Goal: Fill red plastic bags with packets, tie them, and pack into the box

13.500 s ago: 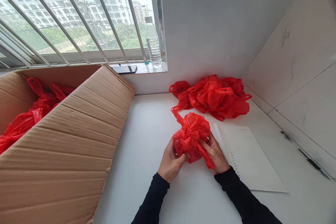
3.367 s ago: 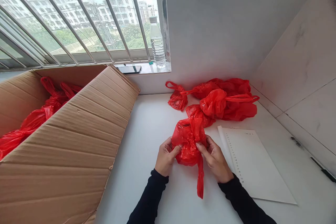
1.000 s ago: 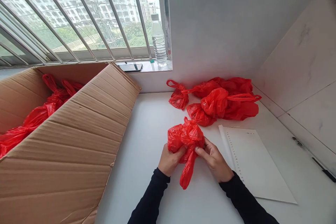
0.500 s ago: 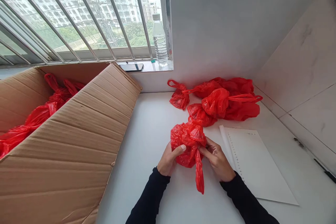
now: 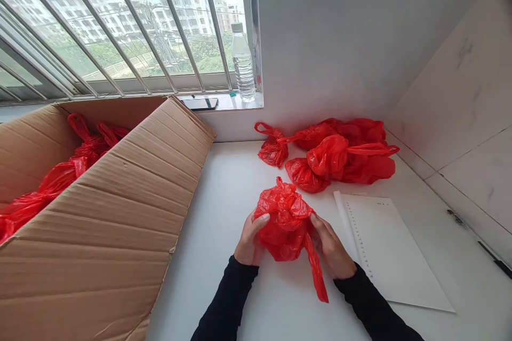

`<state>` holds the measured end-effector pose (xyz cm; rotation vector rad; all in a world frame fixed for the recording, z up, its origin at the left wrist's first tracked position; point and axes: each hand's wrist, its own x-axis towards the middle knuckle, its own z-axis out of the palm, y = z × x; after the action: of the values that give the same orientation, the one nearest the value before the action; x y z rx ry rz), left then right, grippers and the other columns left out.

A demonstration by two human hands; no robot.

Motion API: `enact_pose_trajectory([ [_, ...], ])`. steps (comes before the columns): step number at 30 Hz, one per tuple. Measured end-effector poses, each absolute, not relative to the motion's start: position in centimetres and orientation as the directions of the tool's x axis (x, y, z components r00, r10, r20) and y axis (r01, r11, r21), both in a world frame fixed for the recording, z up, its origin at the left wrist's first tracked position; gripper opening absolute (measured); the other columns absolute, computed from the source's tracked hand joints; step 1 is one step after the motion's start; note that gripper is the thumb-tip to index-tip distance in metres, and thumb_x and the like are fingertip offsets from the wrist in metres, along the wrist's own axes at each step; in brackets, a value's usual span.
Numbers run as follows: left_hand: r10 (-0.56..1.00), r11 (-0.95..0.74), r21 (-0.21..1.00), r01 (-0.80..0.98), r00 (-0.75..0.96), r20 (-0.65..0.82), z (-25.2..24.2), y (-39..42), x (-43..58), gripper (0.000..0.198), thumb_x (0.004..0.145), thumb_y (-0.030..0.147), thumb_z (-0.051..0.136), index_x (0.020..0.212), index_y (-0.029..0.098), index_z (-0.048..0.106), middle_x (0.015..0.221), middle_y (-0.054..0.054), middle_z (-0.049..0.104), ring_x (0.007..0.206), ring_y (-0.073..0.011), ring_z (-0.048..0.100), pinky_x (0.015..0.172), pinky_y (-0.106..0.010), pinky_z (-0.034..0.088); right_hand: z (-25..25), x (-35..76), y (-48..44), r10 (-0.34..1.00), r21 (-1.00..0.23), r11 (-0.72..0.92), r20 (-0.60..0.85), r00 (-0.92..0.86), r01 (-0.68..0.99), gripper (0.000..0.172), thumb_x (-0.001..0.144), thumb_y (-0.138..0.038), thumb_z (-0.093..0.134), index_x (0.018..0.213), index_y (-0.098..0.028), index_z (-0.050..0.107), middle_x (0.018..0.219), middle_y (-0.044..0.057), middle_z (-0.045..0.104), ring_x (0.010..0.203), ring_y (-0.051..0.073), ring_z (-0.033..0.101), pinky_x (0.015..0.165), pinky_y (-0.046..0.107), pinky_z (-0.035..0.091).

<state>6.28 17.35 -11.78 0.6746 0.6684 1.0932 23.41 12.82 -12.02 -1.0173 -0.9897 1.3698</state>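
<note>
A crumpled red plastic bag [image 5: 283, 221] sits between my two hands just above the white table [image 5: 224, 208]. My left hand [image 5: 248, 240] grips its left side with fingers curled round it. My right hand [image 5: 332, 248] holds the right side, and a twisted red tail of the bag hangs down beside that wrist. Both sleeves are black.
A pile of red bags [image 5: 340, 154] lies against the back wall. A big open cardboard box [image 5: 120, 213] with red bags [image 5: 60, 176] inside stands at the left. White paper sheet [image 5: 390, 256] at right, pens [image 5: 494, 261] beyond. Water bottle [image 5: 242, 64] and phone [image 5: 199, 103] rest on the sill.
Since half a second ago the bag has been bunched rounder between my hands. Its tail has swung from the middle to the right, below my right hand.
</note>
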Motion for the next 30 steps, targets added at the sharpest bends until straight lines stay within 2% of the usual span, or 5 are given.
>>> enact_pose_trajectory([
  [3,0.929,0.311,0.776,-0.549,0.347,-0.127,-11.7,17.2,6.5,0.04,0.086,0.036,0.068,0.12,0.017,0.066,0.108,-0.012,0.075,0.102,-0.0297,0.07,0.091,-0.04,0.054,-12.0,23.4,12.9,0.995,-0.931,-0.065,-0.035,-0.089,-0.359,0.029,0.1,-0.042,0.046,0.119,-0.028,0.063,0.111,0.002,0.066,0.102,0.022,0.057,0.095,0.036,0.044],
  [7,0.938,0.278,0.807,-0.521,0.329,-0.111,-12.3,17.4,6.5,0.052,0.083,0.026,0.072,0.132,0.023,0.059,0.11,-0.008,0.074,0.101,-0.0267,0.071,0.091,-0.038,0.054,-12.0,23.5,12.9,0.994,-0.917,-0.069,-0.029,-0.106,-0.393,0.034,0.094,-0.029,0.053,0.127,-0.032,0.059,0.116,0.0,0.065,0.101,0.021,0.055,0.093,0.034,0.044],
  [11,0.934,0.274,0.835,-0.478,0.34,-0.112,-12.8,17.5,6.4,0.048,0.083,0.02,0.069,0.13,0.024,0.061,0.108,-0.006,0.074,0.098,-0.0246,0.071,0.089,-0.035,0.054,-11.8,23.5,12.9,0.995,-0.895,-0.086,-0.053,-0.087,-0.437,0.041,0.093,-0.039,0.051,0.134,-0.033,0.055,0.124,0.001,0.063,0.104,0.024,0.057,0.087,0.035,0.047],
  [21,0.925,0.164,0.933,-0.319,0.379,-0.033,-12.5,17.2,6.9,0.041,0.075,0.021,0.077,0.116,0.019,0.071,0.119,-0.007,0.071,0.113,-0.0281,0.062,0.099,-0.035,0.047,-12.8,23.6,13.4,0.998,-0.94,-0.03,-0.047,0.044,-0.341,0.026,0.094,-0.045,0.06,0.111,-0.027,0.067,0.086,0.0,0.063,0.08,0.018,0.052,0.071,0.029,0.044],
  [30,0.957,0.072,0.968,-0.24,0.291,0.001,-12.7,17.1,7.2,0.027,0.081,0.029,0.074,0.105,0.019,0.074,0.104,-0.007,0.075,0.102,-0.0289,0.067,0.094,-0.038,0.051,-12.7,23.3,13.3,0.997,-0.954,-0.029,-0.049,0.06,-0.3,0.024,0.094,-0.047,0.058,0.095,-0.024,0.066,0.079,-0.001,0.056,0.074,0.017,0.047,0.067,0.029,0.04],
])
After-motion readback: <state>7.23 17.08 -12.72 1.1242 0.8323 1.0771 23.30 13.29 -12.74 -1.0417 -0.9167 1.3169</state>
